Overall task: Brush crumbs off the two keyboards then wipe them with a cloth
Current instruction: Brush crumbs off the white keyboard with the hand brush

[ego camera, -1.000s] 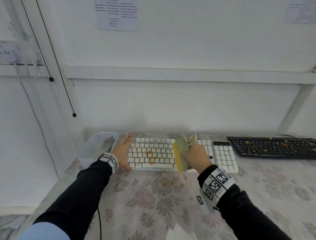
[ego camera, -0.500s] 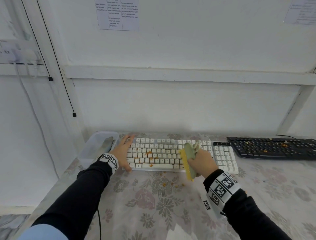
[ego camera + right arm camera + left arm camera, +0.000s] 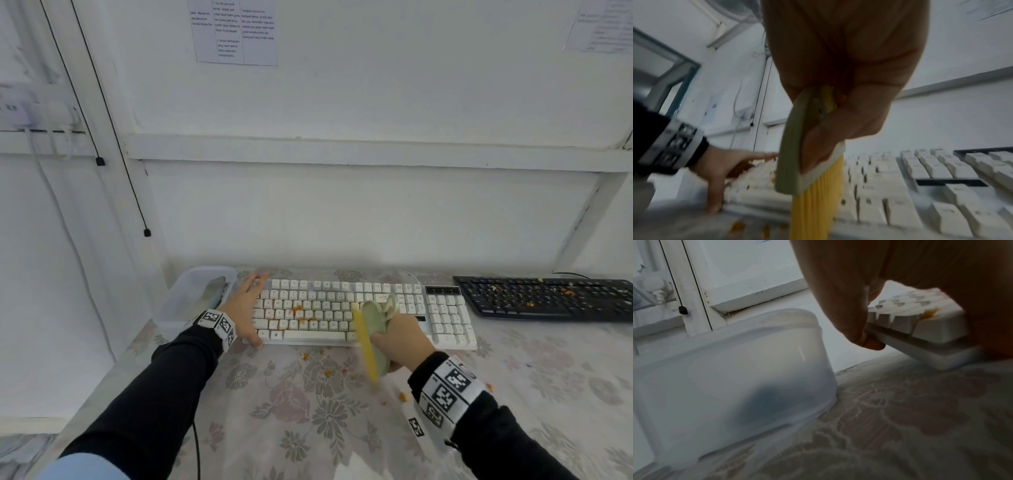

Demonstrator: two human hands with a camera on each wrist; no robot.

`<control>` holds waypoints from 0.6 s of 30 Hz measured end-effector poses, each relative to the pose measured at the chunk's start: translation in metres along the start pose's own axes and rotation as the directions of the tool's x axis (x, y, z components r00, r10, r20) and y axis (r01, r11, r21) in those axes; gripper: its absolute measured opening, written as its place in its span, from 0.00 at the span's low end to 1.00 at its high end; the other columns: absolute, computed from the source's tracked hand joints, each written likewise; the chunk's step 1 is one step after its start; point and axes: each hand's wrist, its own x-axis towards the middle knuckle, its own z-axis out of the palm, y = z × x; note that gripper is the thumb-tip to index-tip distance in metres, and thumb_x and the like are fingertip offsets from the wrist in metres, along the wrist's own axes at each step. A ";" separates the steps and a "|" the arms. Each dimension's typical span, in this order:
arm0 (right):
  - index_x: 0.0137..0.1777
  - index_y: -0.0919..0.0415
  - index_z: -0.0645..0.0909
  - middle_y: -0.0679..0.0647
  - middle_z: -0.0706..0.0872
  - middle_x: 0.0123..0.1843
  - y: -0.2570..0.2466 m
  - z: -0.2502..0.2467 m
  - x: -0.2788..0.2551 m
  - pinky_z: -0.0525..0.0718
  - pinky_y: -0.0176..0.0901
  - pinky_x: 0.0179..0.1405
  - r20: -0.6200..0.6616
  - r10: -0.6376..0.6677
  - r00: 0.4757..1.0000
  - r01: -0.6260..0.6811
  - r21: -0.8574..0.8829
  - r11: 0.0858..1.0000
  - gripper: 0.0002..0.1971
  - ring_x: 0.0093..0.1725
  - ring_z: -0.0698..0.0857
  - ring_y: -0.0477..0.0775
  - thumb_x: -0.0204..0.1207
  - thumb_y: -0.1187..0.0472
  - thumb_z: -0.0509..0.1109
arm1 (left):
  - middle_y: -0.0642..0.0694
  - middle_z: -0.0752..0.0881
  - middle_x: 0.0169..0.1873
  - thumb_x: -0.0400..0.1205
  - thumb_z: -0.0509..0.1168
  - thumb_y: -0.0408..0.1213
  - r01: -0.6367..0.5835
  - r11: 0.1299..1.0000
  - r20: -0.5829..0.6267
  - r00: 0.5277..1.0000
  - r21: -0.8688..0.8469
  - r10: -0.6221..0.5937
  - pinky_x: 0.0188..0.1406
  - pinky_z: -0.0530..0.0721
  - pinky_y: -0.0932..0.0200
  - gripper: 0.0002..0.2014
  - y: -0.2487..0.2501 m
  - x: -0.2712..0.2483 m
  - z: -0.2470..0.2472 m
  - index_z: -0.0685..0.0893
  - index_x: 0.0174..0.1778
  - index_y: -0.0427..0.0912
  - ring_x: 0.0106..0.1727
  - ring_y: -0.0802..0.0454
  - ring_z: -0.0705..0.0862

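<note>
A white keyboard (image 3: 329, 305) lies on the flowered tablecloth (image 3: 308, 411), with orange crumbs (image 3: 297, 312) on its middle keys. My left hand (image 3: 245, 308) grips its left end, thumb at the front edge and a finger (image 3: 849, 313) hooked over the side. My right hand (image 3: 400, 339) holds a pale green brush (image 3: 371, 320) with yellow bristles (image 3: 816, 203). The bristles hang over the keyboard's front edge. A black keyboard (image 3: 548, 298), also dotted with crumbs, lies to the right.
A clear plastic tub (image 3: 186, 301) with a grey cloth (image 3: 210, 294) inside stands just left of the white keyboard. Loose crumbs (image 3: 325, 371) lie on the tablecloth in front of it. A white wall runs close behind both keyboards.
My right hand has drawn the brush from the keys toward me, over the keyboard's front edge. More crumbs now lie on the tablecloth. The left hand has stayed put.
</note>
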 end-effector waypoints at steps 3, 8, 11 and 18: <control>0.39 0.62 0.73 0.53 0.78 0.32 -0.006 -0.017 0.008 0.79 0.30 0.16 -0.145 -0.047 0.988 0.054 0.039 0.998 0.07 0.31 0.82 0.54 0.79 0.65 0.61 | 0.46 0.36 0.81 0.55 0.84 0.36 -0.001 1.000 -0.007 1.000 0.002 0.001 0.80 0.55 0.49 0.73 0.001 0.001 0.000 0.32 0.81 0.51 0.83 0.46 0.46; 0.41 0.66 0.76 0.51 0.75 0.28 -0.011 -0.024 0.024 0.76 0.28 0.16 -0.235 -0.051 0.971 0.064 0.049 0.997 0.08 0.35 0.83 0.56 0.80 0.64 0.61 | 0.47 0.37 0.81 0.54 0.84 0.37 0.006 1.000 -0.009 1.000 0.016 -0.006 0.81 0.55 0.47 0.73 -0.001 0.001 0.001 0.32 0.81 0.49 0.83 0.46 0.46; 0.47 0.68 0.77 0.51 0.76 0.29 0.003 -0.017 0.017 0.77 0.25 0.14 -0.107 -0.001 0.994 0.007 0.049 0.999 0.07 0.30 0.82 0.51 0.81 0.64 0.60 | 0.46 0.37 0.81 0.55 0.84 0.37 -0.004 1.000 0.000 1.000 0.012 0.004 0.81 0.55 0.47 0.73 -0.001 0.002 0.001 0.31 0.81 0.49 0.83 0.46 0.46; 0.39 0.61 0.69 0.53 0.77 0.34 0.014 -0.031 -0.003 0.77 0.28 0.12 -0.051 0.060 0.997 -0.056 0.080 0.995 0.07 0.28 0.80 0.48 0.79 0.65 0.61 | 0.46 0.37 0.81 0.54 0.84 0.37 -0.008 1.000 0.004 1.000 0.014 0.008 0.81 0.56 0.44 0.73 -0.002 0.003 0.001 0.32 0.81 0.51 0.83 0.45 0.45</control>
